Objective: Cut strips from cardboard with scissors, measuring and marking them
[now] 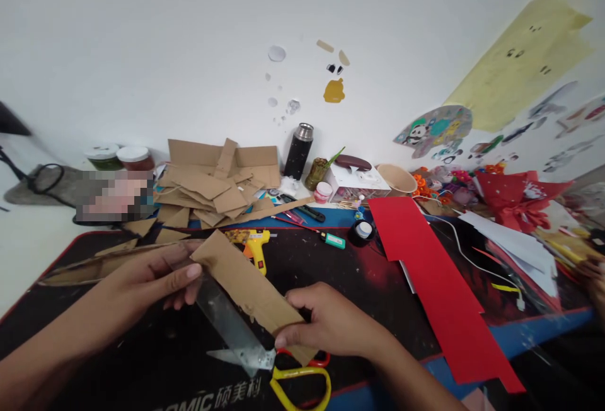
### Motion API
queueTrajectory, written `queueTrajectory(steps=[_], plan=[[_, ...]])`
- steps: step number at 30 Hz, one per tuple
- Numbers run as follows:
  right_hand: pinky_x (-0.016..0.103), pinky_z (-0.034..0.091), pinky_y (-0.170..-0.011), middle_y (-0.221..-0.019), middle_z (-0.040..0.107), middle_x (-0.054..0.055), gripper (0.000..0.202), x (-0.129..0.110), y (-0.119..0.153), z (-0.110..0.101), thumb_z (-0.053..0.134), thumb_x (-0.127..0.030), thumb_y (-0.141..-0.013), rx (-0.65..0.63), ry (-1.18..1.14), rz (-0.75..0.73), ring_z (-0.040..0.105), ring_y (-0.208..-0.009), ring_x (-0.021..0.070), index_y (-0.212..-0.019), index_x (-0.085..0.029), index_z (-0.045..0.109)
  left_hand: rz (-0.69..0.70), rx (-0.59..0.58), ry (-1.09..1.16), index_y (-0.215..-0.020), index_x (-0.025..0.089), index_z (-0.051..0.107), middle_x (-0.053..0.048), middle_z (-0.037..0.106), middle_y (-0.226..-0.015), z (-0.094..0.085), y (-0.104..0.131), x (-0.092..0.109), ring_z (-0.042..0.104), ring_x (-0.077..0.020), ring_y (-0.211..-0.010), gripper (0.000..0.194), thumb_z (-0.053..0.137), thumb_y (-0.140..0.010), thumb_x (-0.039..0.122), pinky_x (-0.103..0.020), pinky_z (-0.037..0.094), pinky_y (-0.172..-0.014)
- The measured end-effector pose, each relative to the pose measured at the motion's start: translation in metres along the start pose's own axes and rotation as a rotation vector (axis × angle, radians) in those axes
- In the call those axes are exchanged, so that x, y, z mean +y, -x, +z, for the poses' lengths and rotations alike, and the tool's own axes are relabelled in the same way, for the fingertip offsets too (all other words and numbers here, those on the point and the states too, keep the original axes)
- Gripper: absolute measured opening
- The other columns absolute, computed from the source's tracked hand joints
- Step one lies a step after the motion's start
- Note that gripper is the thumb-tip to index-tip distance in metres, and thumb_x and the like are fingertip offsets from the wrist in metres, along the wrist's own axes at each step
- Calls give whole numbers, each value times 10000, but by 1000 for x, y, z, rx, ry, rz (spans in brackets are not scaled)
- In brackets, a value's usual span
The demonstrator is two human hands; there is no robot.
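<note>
A long brown cardboard strip (250,285) slants between my two hands above the black mat. My left hand (165,278) pinches its upper left end, thumb on top. The lower right end is gripped by my right hand (321,323), with the thumb on its face. A strip of clear plastic (227,319) hangs just below the cardboard, near both hands. Scissors with red and yellow handles (300,376) lie under my right hand, their blades apart. Behind the strip rests a yellow glue gun (256,248).
Cardboard scraps (212,193) pile up at the back left, beside a black thermos (299,151). A red board (439,291) lies on the right, near a white cable and papers (520,253). Another person's hand (593,278) shows at the right edge.
</note>
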State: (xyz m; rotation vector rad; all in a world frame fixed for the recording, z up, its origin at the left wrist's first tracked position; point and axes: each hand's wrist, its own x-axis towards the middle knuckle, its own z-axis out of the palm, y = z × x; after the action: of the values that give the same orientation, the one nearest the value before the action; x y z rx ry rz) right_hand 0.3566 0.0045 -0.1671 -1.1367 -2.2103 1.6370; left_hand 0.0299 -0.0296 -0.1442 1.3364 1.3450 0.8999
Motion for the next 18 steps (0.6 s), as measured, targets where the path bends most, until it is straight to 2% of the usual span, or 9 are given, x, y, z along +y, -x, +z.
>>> queueTrajectory(steps=[2, 5, 7, 9, 13, 18], plan=[[242, 301, -589, -686, 493, -78, 372, -2, -3, 1, 903, -427, -840, 29, -20, -13, 417, -670, 120, -727, -194, 636, -14, -4, 40, -620, 259, 757, -52, 654, -584, -4, 2, -1, 554, -191, -500, 542, 743, -815, 765, -276, 482, -478], [232, 351, -621, -743, 561, -67, 325, -1, -6, 3, 890, -423, -850, 72, -65, -29, 479, -707, 124, -771, -184, 683, -43, 56, 105, -668, 263, 793, -45, 632, -547, -7, 3, -7, 510, -180, -463, 520, 785, -764, 774, -267, 434, -437], [228, 349, -604, -723, 552, -71, 347, 1, -8, 5, 908, -443, -834, 37, -63, 0, 471, -691, 121, -761, -182, 692, -65, 55, 125, -648, 262, 765, -46, 642, -567, -6, 4, -12, 515, -178, -474, 523, 788, -767, 770, -268, 442, -444], [222, 336, -578, -690, 525, -79, 359, 5, -9, 9, 932, -459, -812, -38, -62, 40, 448, -665, 116, -757, -184, 709, -69, 0, 118, -600, 256, 715, -47, 652, -595, -5, 5, -16, 538, -181, -501, 544, 770, -801, 759, -274, 467, -474], [209, 367, -579, -717, 583, -74, 312, 13, -10, 16, 943, -466, -808, -128, -107, 65, 497, -685, 124, -858, -195, 797, -101, -67, 81, -659, 255, 739, -36, 671, -628, -4, 4, -22, 580, -193, -549, 501, 775, -818, 729, -278, 483, -516], [210, 382, -599, -715, 581, -79, 332, 14, -9, 21, 937, -482, -820, -128, -79, 17, 497, -677, 117, -852, -186, 789, -191, 62, 20, -570, 243, 651, 0, 600, -539, 2, -1, -25, 500, -162, -512, 580, 793, -726, 783, -259, 408, -500]])
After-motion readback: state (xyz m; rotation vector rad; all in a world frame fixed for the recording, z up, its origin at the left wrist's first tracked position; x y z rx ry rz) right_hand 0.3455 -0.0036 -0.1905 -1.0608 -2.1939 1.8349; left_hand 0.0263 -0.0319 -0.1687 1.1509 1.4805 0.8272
